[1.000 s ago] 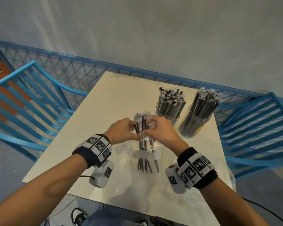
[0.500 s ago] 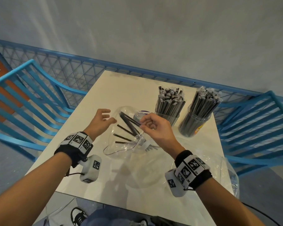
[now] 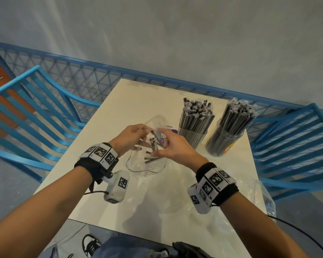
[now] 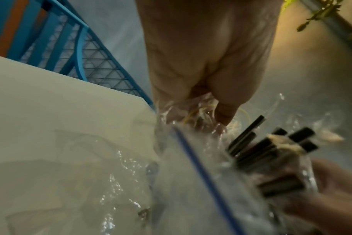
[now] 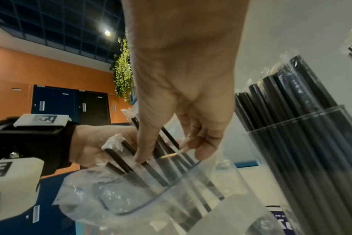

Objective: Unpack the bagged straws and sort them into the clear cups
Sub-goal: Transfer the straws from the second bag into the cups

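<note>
black straws (image 3: 196, 118) in clear cups at the upper right, bright blue chairs (image 3: 32, 116) on both sides, cream table (image 3: 138, 101), black-and-white checker squares on wristbands (image 3: 101, 152), grey wall (image 3: 157, 34)

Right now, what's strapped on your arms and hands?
Both hands, left and right, are bare, no sleeves. Each wrist wears a black band with white blocks carrying square black-and-white markers, plus a white camera box underneath. Thin black cables trail from both.
</note>
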`<state>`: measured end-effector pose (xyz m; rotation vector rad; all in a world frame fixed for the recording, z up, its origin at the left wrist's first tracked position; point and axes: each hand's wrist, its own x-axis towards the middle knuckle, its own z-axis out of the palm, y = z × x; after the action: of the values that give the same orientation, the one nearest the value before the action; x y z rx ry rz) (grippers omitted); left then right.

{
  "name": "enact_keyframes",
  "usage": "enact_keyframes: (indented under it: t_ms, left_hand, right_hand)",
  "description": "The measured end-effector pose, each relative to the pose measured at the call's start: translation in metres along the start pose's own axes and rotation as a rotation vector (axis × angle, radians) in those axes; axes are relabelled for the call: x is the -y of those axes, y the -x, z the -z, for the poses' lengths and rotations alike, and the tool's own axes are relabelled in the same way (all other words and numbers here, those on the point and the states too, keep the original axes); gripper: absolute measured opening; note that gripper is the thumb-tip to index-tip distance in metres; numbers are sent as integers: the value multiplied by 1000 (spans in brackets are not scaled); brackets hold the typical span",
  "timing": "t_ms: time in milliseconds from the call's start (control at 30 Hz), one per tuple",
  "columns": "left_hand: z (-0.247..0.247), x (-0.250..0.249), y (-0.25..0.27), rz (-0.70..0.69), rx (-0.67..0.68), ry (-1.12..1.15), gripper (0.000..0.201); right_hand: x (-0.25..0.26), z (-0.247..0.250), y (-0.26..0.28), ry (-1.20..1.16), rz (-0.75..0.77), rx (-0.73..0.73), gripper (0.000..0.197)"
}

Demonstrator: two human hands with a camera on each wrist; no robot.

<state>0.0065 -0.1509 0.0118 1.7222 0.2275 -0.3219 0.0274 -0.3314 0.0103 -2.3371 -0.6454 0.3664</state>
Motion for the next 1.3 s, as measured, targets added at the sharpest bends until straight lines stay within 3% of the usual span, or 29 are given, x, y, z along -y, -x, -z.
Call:
enact_keyframes:
  t_ms: [67,133,167,267,400,800,967,1133,1300]
  left_hand:
    - [-7,-4,-3,-18,-24,44,25]
    - [-10,-7,-4,-28,-43,113,35]
    - [-9,-8,-4,-29,-43,147,37]
    - [-2,-11,-1,-35,-47,185,42]
    - [0,-12,0,6,-52,203,50]
    - [-23,-11,-15,67,-12,132,44]
    - [-26,-13,-19,70,-5,122,43]
    - [-28,-10,-20,77,-14,99,44]
    - [-29,-9,-21,76,-12,86,43]
  right_hand:
    - [3,-3,-3,53,25,6,60]
    - [3,-3,-5,65,19,-74,20]
    - [2,-1,-5,28,4,-115,18]
    - [0,12,0,-92,-26,-217,19]
    - [3,35,4,-158,-85,-229,21]
    - [5,118,26,-313,40,-525,18]
    - [9,178,51,-346,130,-754,15]
    - [3,238,82,-197,179,-942,16]
    - [-35,241,69,29,-29,-888,29]
